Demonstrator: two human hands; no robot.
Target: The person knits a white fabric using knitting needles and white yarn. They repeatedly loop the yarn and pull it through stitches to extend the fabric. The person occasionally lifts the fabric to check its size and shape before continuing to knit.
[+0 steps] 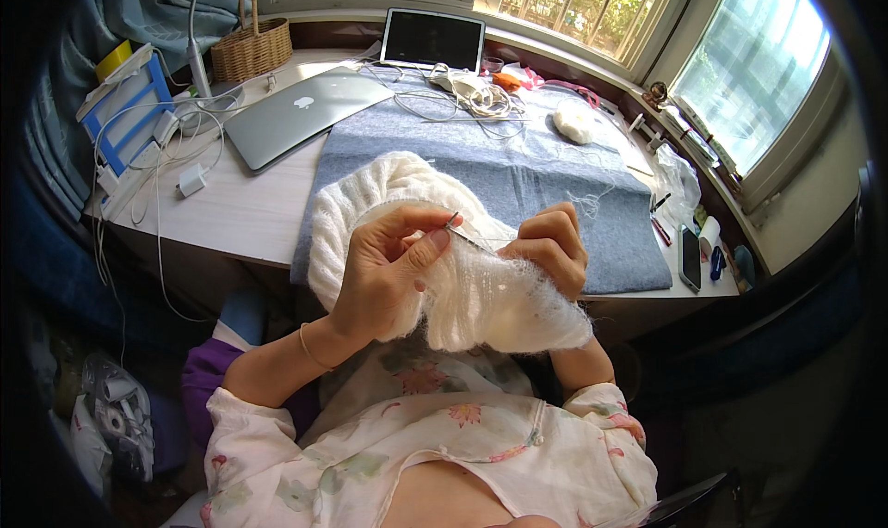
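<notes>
A fluffy white piece of knitting [481, 304] hangs from both hands above the near edge of the desk. Its ribbed part [356, 190] bunches up behind my left hand [393, 264]. Thumb and fingers of that hand pinch the work at the tip of a thin grey knitting needle [474, 240], which slants down toward the right. My right hand [552, 250] is curled closed at the other end of the needle, gripping the upper edge of the knitting. The right fingertips are partly hidden, so their exact hold on needle and yarn is unclear.
A blue-grey cloth [610, 218] covers much of the desk, with a ball of white yarn [573, 121] at its back. Around it lie a closed silver laptop [305, 116], a tablet [433, 39], tangled cables [486, 98], a phone [689, 258] and a wicker basket [254, 51].
</notes>
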